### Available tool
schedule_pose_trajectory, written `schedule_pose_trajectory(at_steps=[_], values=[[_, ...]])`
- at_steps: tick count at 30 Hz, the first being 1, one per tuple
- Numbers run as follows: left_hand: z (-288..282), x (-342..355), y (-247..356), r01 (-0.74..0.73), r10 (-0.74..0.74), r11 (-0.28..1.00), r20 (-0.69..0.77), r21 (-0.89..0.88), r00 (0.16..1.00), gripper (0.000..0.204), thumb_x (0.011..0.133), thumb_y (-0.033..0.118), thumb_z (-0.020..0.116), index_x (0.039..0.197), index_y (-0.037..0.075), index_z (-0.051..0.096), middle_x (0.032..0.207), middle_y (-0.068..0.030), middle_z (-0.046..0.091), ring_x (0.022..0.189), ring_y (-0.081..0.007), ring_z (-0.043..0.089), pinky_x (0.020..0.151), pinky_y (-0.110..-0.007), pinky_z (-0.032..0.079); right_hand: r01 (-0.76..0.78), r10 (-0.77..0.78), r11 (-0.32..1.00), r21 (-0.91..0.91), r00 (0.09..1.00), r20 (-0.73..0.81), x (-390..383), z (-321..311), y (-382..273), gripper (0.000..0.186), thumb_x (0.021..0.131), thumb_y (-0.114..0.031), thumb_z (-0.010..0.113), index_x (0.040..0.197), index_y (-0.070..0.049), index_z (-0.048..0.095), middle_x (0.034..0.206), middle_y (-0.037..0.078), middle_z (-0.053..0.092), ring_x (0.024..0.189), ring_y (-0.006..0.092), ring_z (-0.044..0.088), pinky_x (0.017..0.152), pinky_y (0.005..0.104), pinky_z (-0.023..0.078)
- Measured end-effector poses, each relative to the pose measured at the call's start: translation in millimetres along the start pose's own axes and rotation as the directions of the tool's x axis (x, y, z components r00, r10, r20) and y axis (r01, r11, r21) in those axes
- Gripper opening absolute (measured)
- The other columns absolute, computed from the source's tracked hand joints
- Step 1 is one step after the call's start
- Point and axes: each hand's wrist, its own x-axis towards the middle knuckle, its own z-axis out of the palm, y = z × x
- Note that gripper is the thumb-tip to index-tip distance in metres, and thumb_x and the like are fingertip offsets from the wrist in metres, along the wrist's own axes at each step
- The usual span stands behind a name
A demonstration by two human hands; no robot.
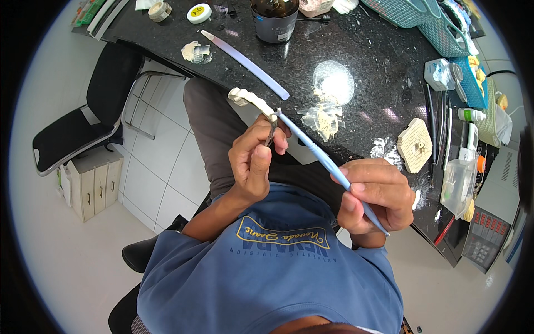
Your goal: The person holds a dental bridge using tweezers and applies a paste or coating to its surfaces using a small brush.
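Observation:
My left hand (253, 156) is closed on a small dark metal clamp (271, 135). At the clamp's upper end sits a curved, cream-white dental bridge (250, 100) with a row of tooth shapes. In my right hand (378, 195) is a slim light-blue brush (314, 147), gripped between thumb and fingers. Its tip meets or nearly meets the right end of the bridge; I cannot tell whether they touch. Just beyond the bridge, a long pale lilac strip (247, 65) lies on the black speckled table (367, 72).
White powder paste (334, 80) and a creamy smear (325, 119) lie on the table. A dark bottle (274, 22) stands at the back. To the right are a honeycomb firing tray (414, 146), several thin tools (439, 128), a clear container (459, 186) and blue baskets (445, 33). A black chair (105, 83) stands left.

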Motion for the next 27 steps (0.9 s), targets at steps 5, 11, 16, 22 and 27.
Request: schedule_pose_trajectory(at_steps=[5, 11, 16, 22, 27], values=[[1.9, -0.4, 1.6, 0.014, -0.014, 1.0, -0.017, -0.012, 1.0, 0.04, 0.099, 0.032, 0.044, 0.086, -0.003, 0.056, 0.075, -0.0082, 0.053, 0.074, -0.0171, 0.048, 0.073, -0.033, 0.042, 0.008, -0.008, 1.0, 0.013, 1.0, 0.005, -1.2, -0.4, 1.0, 0.015, 0.083, -0.002, 0.065, 0.092, 0.004, 0.054, 0.081, 0.019, 0.063, 0.065, 0.0234, 0.066, 0.058, 0.0312, 0.057], [1.3, 0.8, 0.6, -0.006, 0.006, 1.0, -0.008, -0.011, 1.0, 0.039, 0.099, 0.031, 0.044, 0.087, -0.003, 0.056, 0.076, -0.0084, 0.053, 0.073, -0.0162, 0.048, 0.073, -0.032, 0.042, 0.0, 0.0, 1.0, -0.003, 1.0, 0.0, -1.7, -0.6, -0.2, 0.014, 0.082, -0.001, 0.065, 0.091, 0.004, 0.055, 0.081, 0.02, 0.063, 0.066, 0.024, 0.066, 0.058, 0.0318, 0.057], [1.0, 0.6, 1.9, 0.016, -0.016, 1.0, -0.003, -0.017, 1.0, 0.039, 0.099, 0.031, 0.044, 0.087, -0.003, 0.056, 0.076, -0.0087, 0.053, 0.075, -0.0166, 0.048, 0.073, -0.032, 0.042, -0.003, 0.003, 1.0, -0.001, 1.0, 0.008, -1.5, -1.3, -1.0, 0.013, 0.082, 0.0, 0.064, 0.091, 0.004, 0.055, 0.081, 0.02, 0.064, 0.066, 0.0241, 0.066, 0.058, 0.0315, 0.056], [2.8, 1.0, 1.8, 0.012, -0.013, 0.999, -0.018, -0.033, 1.0, 0.038, 0.099, 0.031, 0.044, 0.087, -0.003, 0.056, 0.076, -0.0087, 0.053, 0.075, -0.0169, 0.049, 0.072, -0.031, 0.041, -0.014, 0.014, 0.999, -0.043, 1.0, 0.003, -1.5, -1.1, -2.9, 0.014, 0.082, -0.001, 0.064, 0.092, 0.003, 0.055, 0.082, 0.019, 0.064, 0.066, 0.0238, 0.066, 0.058, 0.0308, 0.056], [2.4, -0.1, 1.7, 0.021, -0.022, 0.999, -0.019, -0.028, 1.0, 0.038, 0.099, 0.031, 0.044, 0.087, -0.003, 0.057, 0.076, -0.0085, 0.053, 0.074, -0.0169, 0.049, 0.072, -0.031, 0.041, -0.044, 0.041, 0.998, -0.039, 0.997, -0.065, -0.8, 2.2, -2.6, 0.023, 0.067, 0.007, 0.071, 0.084, 0.001, 0.057, 0.074, 0.014, 0.065, 0.064, 0.0244, 0.069, 0.054, 0.0303, 0.058]])
